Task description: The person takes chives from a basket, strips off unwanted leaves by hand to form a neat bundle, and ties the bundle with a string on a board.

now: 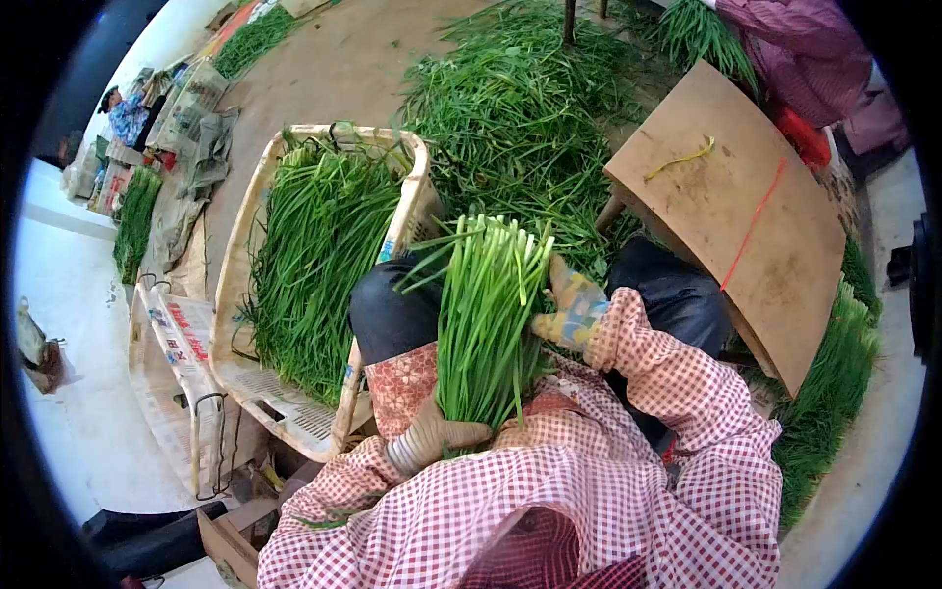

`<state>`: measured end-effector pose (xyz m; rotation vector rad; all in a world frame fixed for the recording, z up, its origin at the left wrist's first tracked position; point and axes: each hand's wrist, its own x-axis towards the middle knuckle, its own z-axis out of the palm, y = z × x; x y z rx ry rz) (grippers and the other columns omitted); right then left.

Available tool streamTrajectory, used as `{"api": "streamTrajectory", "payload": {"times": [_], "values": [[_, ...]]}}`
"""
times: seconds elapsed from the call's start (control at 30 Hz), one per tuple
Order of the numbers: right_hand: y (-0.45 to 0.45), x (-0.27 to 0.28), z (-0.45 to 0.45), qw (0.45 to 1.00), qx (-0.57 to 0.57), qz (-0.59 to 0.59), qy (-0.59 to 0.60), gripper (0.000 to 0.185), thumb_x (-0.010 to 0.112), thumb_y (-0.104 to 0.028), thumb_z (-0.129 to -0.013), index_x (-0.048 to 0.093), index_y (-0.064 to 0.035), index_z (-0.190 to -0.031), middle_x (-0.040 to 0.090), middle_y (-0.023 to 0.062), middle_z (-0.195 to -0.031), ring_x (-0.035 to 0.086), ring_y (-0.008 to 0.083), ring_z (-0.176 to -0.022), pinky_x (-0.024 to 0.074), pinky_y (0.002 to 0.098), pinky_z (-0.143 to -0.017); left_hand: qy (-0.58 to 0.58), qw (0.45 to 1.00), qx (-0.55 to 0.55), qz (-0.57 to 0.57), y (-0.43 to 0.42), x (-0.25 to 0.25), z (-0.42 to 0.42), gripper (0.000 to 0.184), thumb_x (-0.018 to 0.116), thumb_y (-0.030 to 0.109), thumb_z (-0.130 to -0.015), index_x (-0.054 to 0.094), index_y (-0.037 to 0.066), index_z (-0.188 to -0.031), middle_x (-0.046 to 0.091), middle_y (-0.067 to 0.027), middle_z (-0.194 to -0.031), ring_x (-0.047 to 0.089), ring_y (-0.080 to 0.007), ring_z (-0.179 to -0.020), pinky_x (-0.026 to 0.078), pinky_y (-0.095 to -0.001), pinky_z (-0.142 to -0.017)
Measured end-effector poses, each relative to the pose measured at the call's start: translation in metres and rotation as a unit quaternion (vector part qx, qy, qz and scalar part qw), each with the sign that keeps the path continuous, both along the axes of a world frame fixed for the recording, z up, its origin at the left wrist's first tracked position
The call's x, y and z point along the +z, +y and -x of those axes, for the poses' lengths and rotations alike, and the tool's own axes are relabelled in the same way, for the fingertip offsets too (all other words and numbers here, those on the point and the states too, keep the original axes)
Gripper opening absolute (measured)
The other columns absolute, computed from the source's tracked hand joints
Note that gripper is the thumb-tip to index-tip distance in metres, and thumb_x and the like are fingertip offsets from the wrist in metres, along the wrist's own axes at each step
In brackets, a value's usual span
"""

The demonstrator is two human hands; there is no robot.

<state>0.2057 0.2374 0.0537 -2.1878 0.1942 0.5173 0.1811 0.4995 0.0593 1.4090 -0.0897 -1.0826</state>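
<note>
I have the left hand (439, 435) at the lower end of a bunch of long green stalks (491, 324), its gloved fingers clamped on the leafy part with the thumb across the front. The bunch stands over the lap, pale cut ends pointing up and away from me. My right hand (571, 302), in a patterned glove, is against the bunch's right side near those pale ends; its fingers are partly hidden, so I can't tell how tightly they close.

Just to the left of the bunch I see a cream plastic basket (409, 211) with more green stalks (324, 245) lying in it. Left of that is another crate (186, 339) with red lettering. Beyond the knees, a loose heap of greens (520, 128) covers part of the floor (334, 59). To the right is a tilted brown bench (716, 187) holding a red string (756, 226) and a yellowish leaf (680, 159). Another person's sleeve (805, 49) shows at upper right, well apart from my hands, near more greens (699, 37).
</note>
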Motion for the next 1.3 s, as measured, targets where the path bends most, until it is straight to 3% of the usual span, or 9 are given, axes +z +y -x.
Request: {"api": "streamTrajectory", "payload": {"times": [0.1, 0.2, 0.53, 0.73, 0.83, 0.9, 1.03, 1.1, 1.3], "values": [[-0.015, -0.088, 0.005, 0.980, 0.024, 0.199, -0.001, 0.073, 0.061, -0.025, -0.081, 0.026, -0.0005, -0.140, 0.055, 0.0185, -0.118, 0.055, 0.0294, -0.104, 0.0464, 0.0334, -0.085, -0.274, 0.886, -0.328, -0.179, -0.024, -0.005, -0.016, 0.063, 0.079, 0.005, -0.064, 0.054, 0.004, -0.122, 0.063, -0.0064, -0.112, 0.058, -0.0161, -0.101, 0.046, -0.0337, -0.090], [-0.020, -0.107, -0.015, 0.964, -0.013, -0.243, -0.103, 0.051, 0.043, -0.002, -0.089, 0.031, -0.0015, -0.138, 0.051, 0.0145, -0.124, 0.053, 0.0249, -0.108, 0.0463, 0.0313, -0.085, -0.066, 0.990, -0.104, -0.065, -0.010, -0.008, -0.010, 0.058, 0.078, 0.004, -0.065, 0.057, 0.005, -0.118, 0.065, -0.0051, -0.109, 0.059, -0.0150, -0.100, 0.047, -0.0331, -0.088], [-0.155, -0.040, -0.096, 0.952, -0.271, 0.053, -0.134, 0.024, 0.043, -0.022, -0.094, 0.051, -0.0030, -0.107, 0.058, 0.0075, -0.076, 0.057, 0.0208, -0.067, 0.0479, 0.0315, -0.061, 0.027, 0.999, -0.022, 0.016, -0.002, -0.026, -0.009, 0.072, 0.081, 0.003, -0.060, 0.051, 0.006, -0.125, 0.061, -0.0057, -0.118, 0.056, -0.0163, -0.105, 0.045, -0.0343, -0.093], [-0.045, 0.021, -0.031, 0.973, 0.181, -0.090, -0.109, 0.051, 0.067, -0.028, -0.084, 0.048, -0.0074, -0.127, 0.059, 0.0186, -0.115, 0.059, 0.0290, -0.106, 0.0466, 0.0394, -0.088, -0.071, 0.992, -0.104, 0.003, -0.013, -0.032, -0.013, 0.072, 0.081, 0.002, -0.059, 0.052, 0.006, -0.125, 0.060, -0.0069, -0.120, 0.055, -0.0162, -0.108, 0.043, -0.0327, -0.095], [-0.033, -0.029, -0.044, 0.976, 0.173, 0.036, -0.129, 0.042, 0.063, -0.028, -0.086, 0.051, -0.0039, -0.119, 0.063, 0.0154, -0.094, 0.062, 0.0285, -0.083, 0.0506, 0.0367, -0.073, -0.045, 0.994, -0.095, 0.017, -0.020, -0.021, -0.015, 0.062, 0.074, 0.005, -0.068, 0.052, 0.007, -0.126, 0.059, -0.0080, -0.121, 0.054, -0.0197, -0.112, 0.039, -0.0337, -0.100], [-0.060, -0.065, -0.065, 0.987, -0.026, -0.021, -0.160, 0.041, 0.062, -0.031, -0.088, 0.052, -0.0040, -0.117, 0.063, 0.0103, -0.087, 0.060, 0.0236, -0.075, 0.0502, 0.0333, -0.066, -0.425, 0.851, -0.292, -0.097, -0.026, -0.031, -0.013, 0.047, 0.063, 0.015, -0.083, 0.050, 0.007, -0.127, 0.058, -0.0090, -0.124, 0.049, -0.0232, -0.119, 0.033, -0.0365, -0.105], [-0.084, -0.015, -0.095, 0.963, -0.202, -0.125, -0.126, 0.017, 0.054, -0.020, -0.089, 0.056, -0.0038, -0.094, 0.051, 0.0044, -0.076, 0.046, 0.0133, -0.068, 0.0395, 0.0319, -0.058, -0.287, 0.903, -0.297, -0.118, -0.030, -0.031, -0.005, 0.040, 0.047, 0.022, -0.090, 0.052, 0.010, -0.127, 0.053, -0.0089, -0.131, 0.043, -0.0247, -0.126, 0.026, -0.0398, -0.111], [-0.074, 0.013, -0.097, 0.978, -0.165, -0.123, -0.041, 0.041, 0.060, -0.038, -0.084, 0.056, -0.0019, -0.104, 0.059, 0.0104, -0.086, 0.056, 0.0220, -0.077, 0.0455, 0.0375, -0.069, -0.019, 0.993, -0.108, 0.034, -0.027, -0.058, 0.007, 0.040, 0.041, 0.025, -0.093, 0.051, 0.010, -0.129, 0.051, -0.0092, -0.133, 0.042, -0.0246, -0.128, 0.025, -0.0405, -0.112], [-0.037, 0.008, -0.101, 0.966, 0.237, 0.085, 0.065, 0.066, 0.063, -0.049, -0.078, 0.051, -0.0019, -0.123, 0.059, 0.0224, -0.110, 0.057, 0.0347, -0.105, 0.0451, 0.0411, -0.089, -0.103, 0.989, -0.074, 0.075, -0.023, -0.088, 0.029, 0.047, 0.038, 0.036, -0.096, 0.044, 0.007, -0.134, 0.046, -0.0091, -0.138, 0.047, -0.0236, -0.123, 0.031, -0.0359, -0.109]]}}
